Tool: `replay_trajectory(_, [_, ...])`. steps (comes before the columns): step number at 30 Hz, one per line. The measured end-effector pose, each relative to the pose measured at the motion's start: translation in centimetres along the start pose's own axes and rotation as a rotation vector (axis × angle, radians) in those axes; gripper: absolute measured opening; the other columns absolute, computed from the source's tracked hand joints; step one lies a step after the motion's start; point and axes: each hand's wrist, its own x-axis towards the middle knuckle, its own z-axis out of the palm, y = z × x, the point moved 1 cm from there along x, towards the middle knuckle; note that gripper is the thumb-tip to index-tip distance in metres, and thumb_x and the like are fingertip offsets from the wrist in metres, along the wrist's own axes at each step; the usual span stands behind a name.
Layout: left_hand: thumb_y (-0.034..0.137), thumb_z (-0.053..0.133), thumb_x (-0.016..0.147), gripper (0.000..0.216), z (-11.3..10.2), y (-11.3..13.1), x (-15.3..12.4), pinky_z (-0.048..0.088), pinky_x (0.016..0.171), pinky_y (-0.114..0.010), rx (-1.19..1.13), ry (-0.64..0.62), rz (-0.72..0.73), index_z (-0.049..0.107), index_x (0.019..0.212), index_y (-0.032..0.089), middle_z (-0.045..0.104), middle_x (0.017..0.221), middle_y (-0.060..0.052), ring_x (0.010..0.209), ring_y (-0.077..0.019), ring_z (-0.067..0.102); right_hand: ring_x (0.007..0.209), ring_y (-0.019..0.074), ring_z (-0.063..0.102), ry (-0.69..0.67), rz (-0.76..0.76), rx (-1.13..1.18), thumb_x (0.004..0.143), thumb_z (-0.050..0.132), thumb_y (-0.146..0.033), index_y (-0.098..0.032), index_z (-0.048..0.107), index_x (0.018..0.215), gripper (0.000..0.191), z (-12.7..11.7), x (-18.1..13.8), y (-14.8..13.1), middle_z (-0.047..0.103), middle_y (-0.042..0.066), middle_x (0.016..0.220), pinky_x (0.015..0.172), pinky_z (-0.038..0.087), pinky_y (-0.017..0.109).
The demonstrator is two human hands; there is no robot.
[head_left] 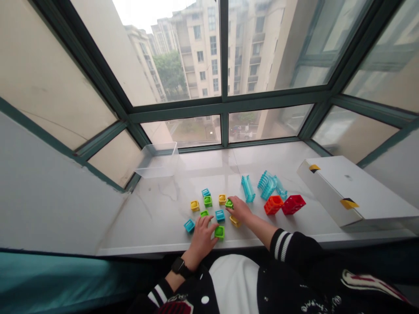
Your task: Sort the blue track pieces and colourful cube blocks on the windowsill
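Note:
Small hollow plastic cubes lie scattered on a white marble windowsill (163, 209). My left hand (202, 237) rests on the sill, its fingers closed on a green cube (219, 232), with another green cube (204, 213) at its fingertips and a blue cube (189, 225) to its left. My right hand (240, 209) reaches forward and pinches a green cube (229, 203). A yellow cube (235, 221) lies under its wrist. A blue cube (220, 215) sits between the two hands.
Further cubes: yellow (195, 205), green (207, 201), blue (206, 192), yellow (222, 199). Cyan track pieces (269, 185), an orange block (273, 204) and a red block (293, 204) lie right. A white box (353, 192) sits far right, a clear tub (157, 160) back left.

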Motion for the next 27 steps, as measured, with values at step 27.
replay_trajectory(27, [0.035, 0.061, 0.099, 0.049, -2.0, 2.2, 0.2, 0.042, 0.123, -0.056, -0.227, 0.121, 0.080, 0.054, 0.147, 0.029, 0.058, 0.150, -0.012, 0.146, -0.0310, 0.049, 0.119, 0.0336, 0.063, -0.060, 0.042, -0.274, 0.082, 0.069, -0.008, -0.022, 0.075, 0.123, 0.044, -15.9, -8.2, 3.1, 0.071, 0.012, 0.124, 0.106, 0.049, 0.046])
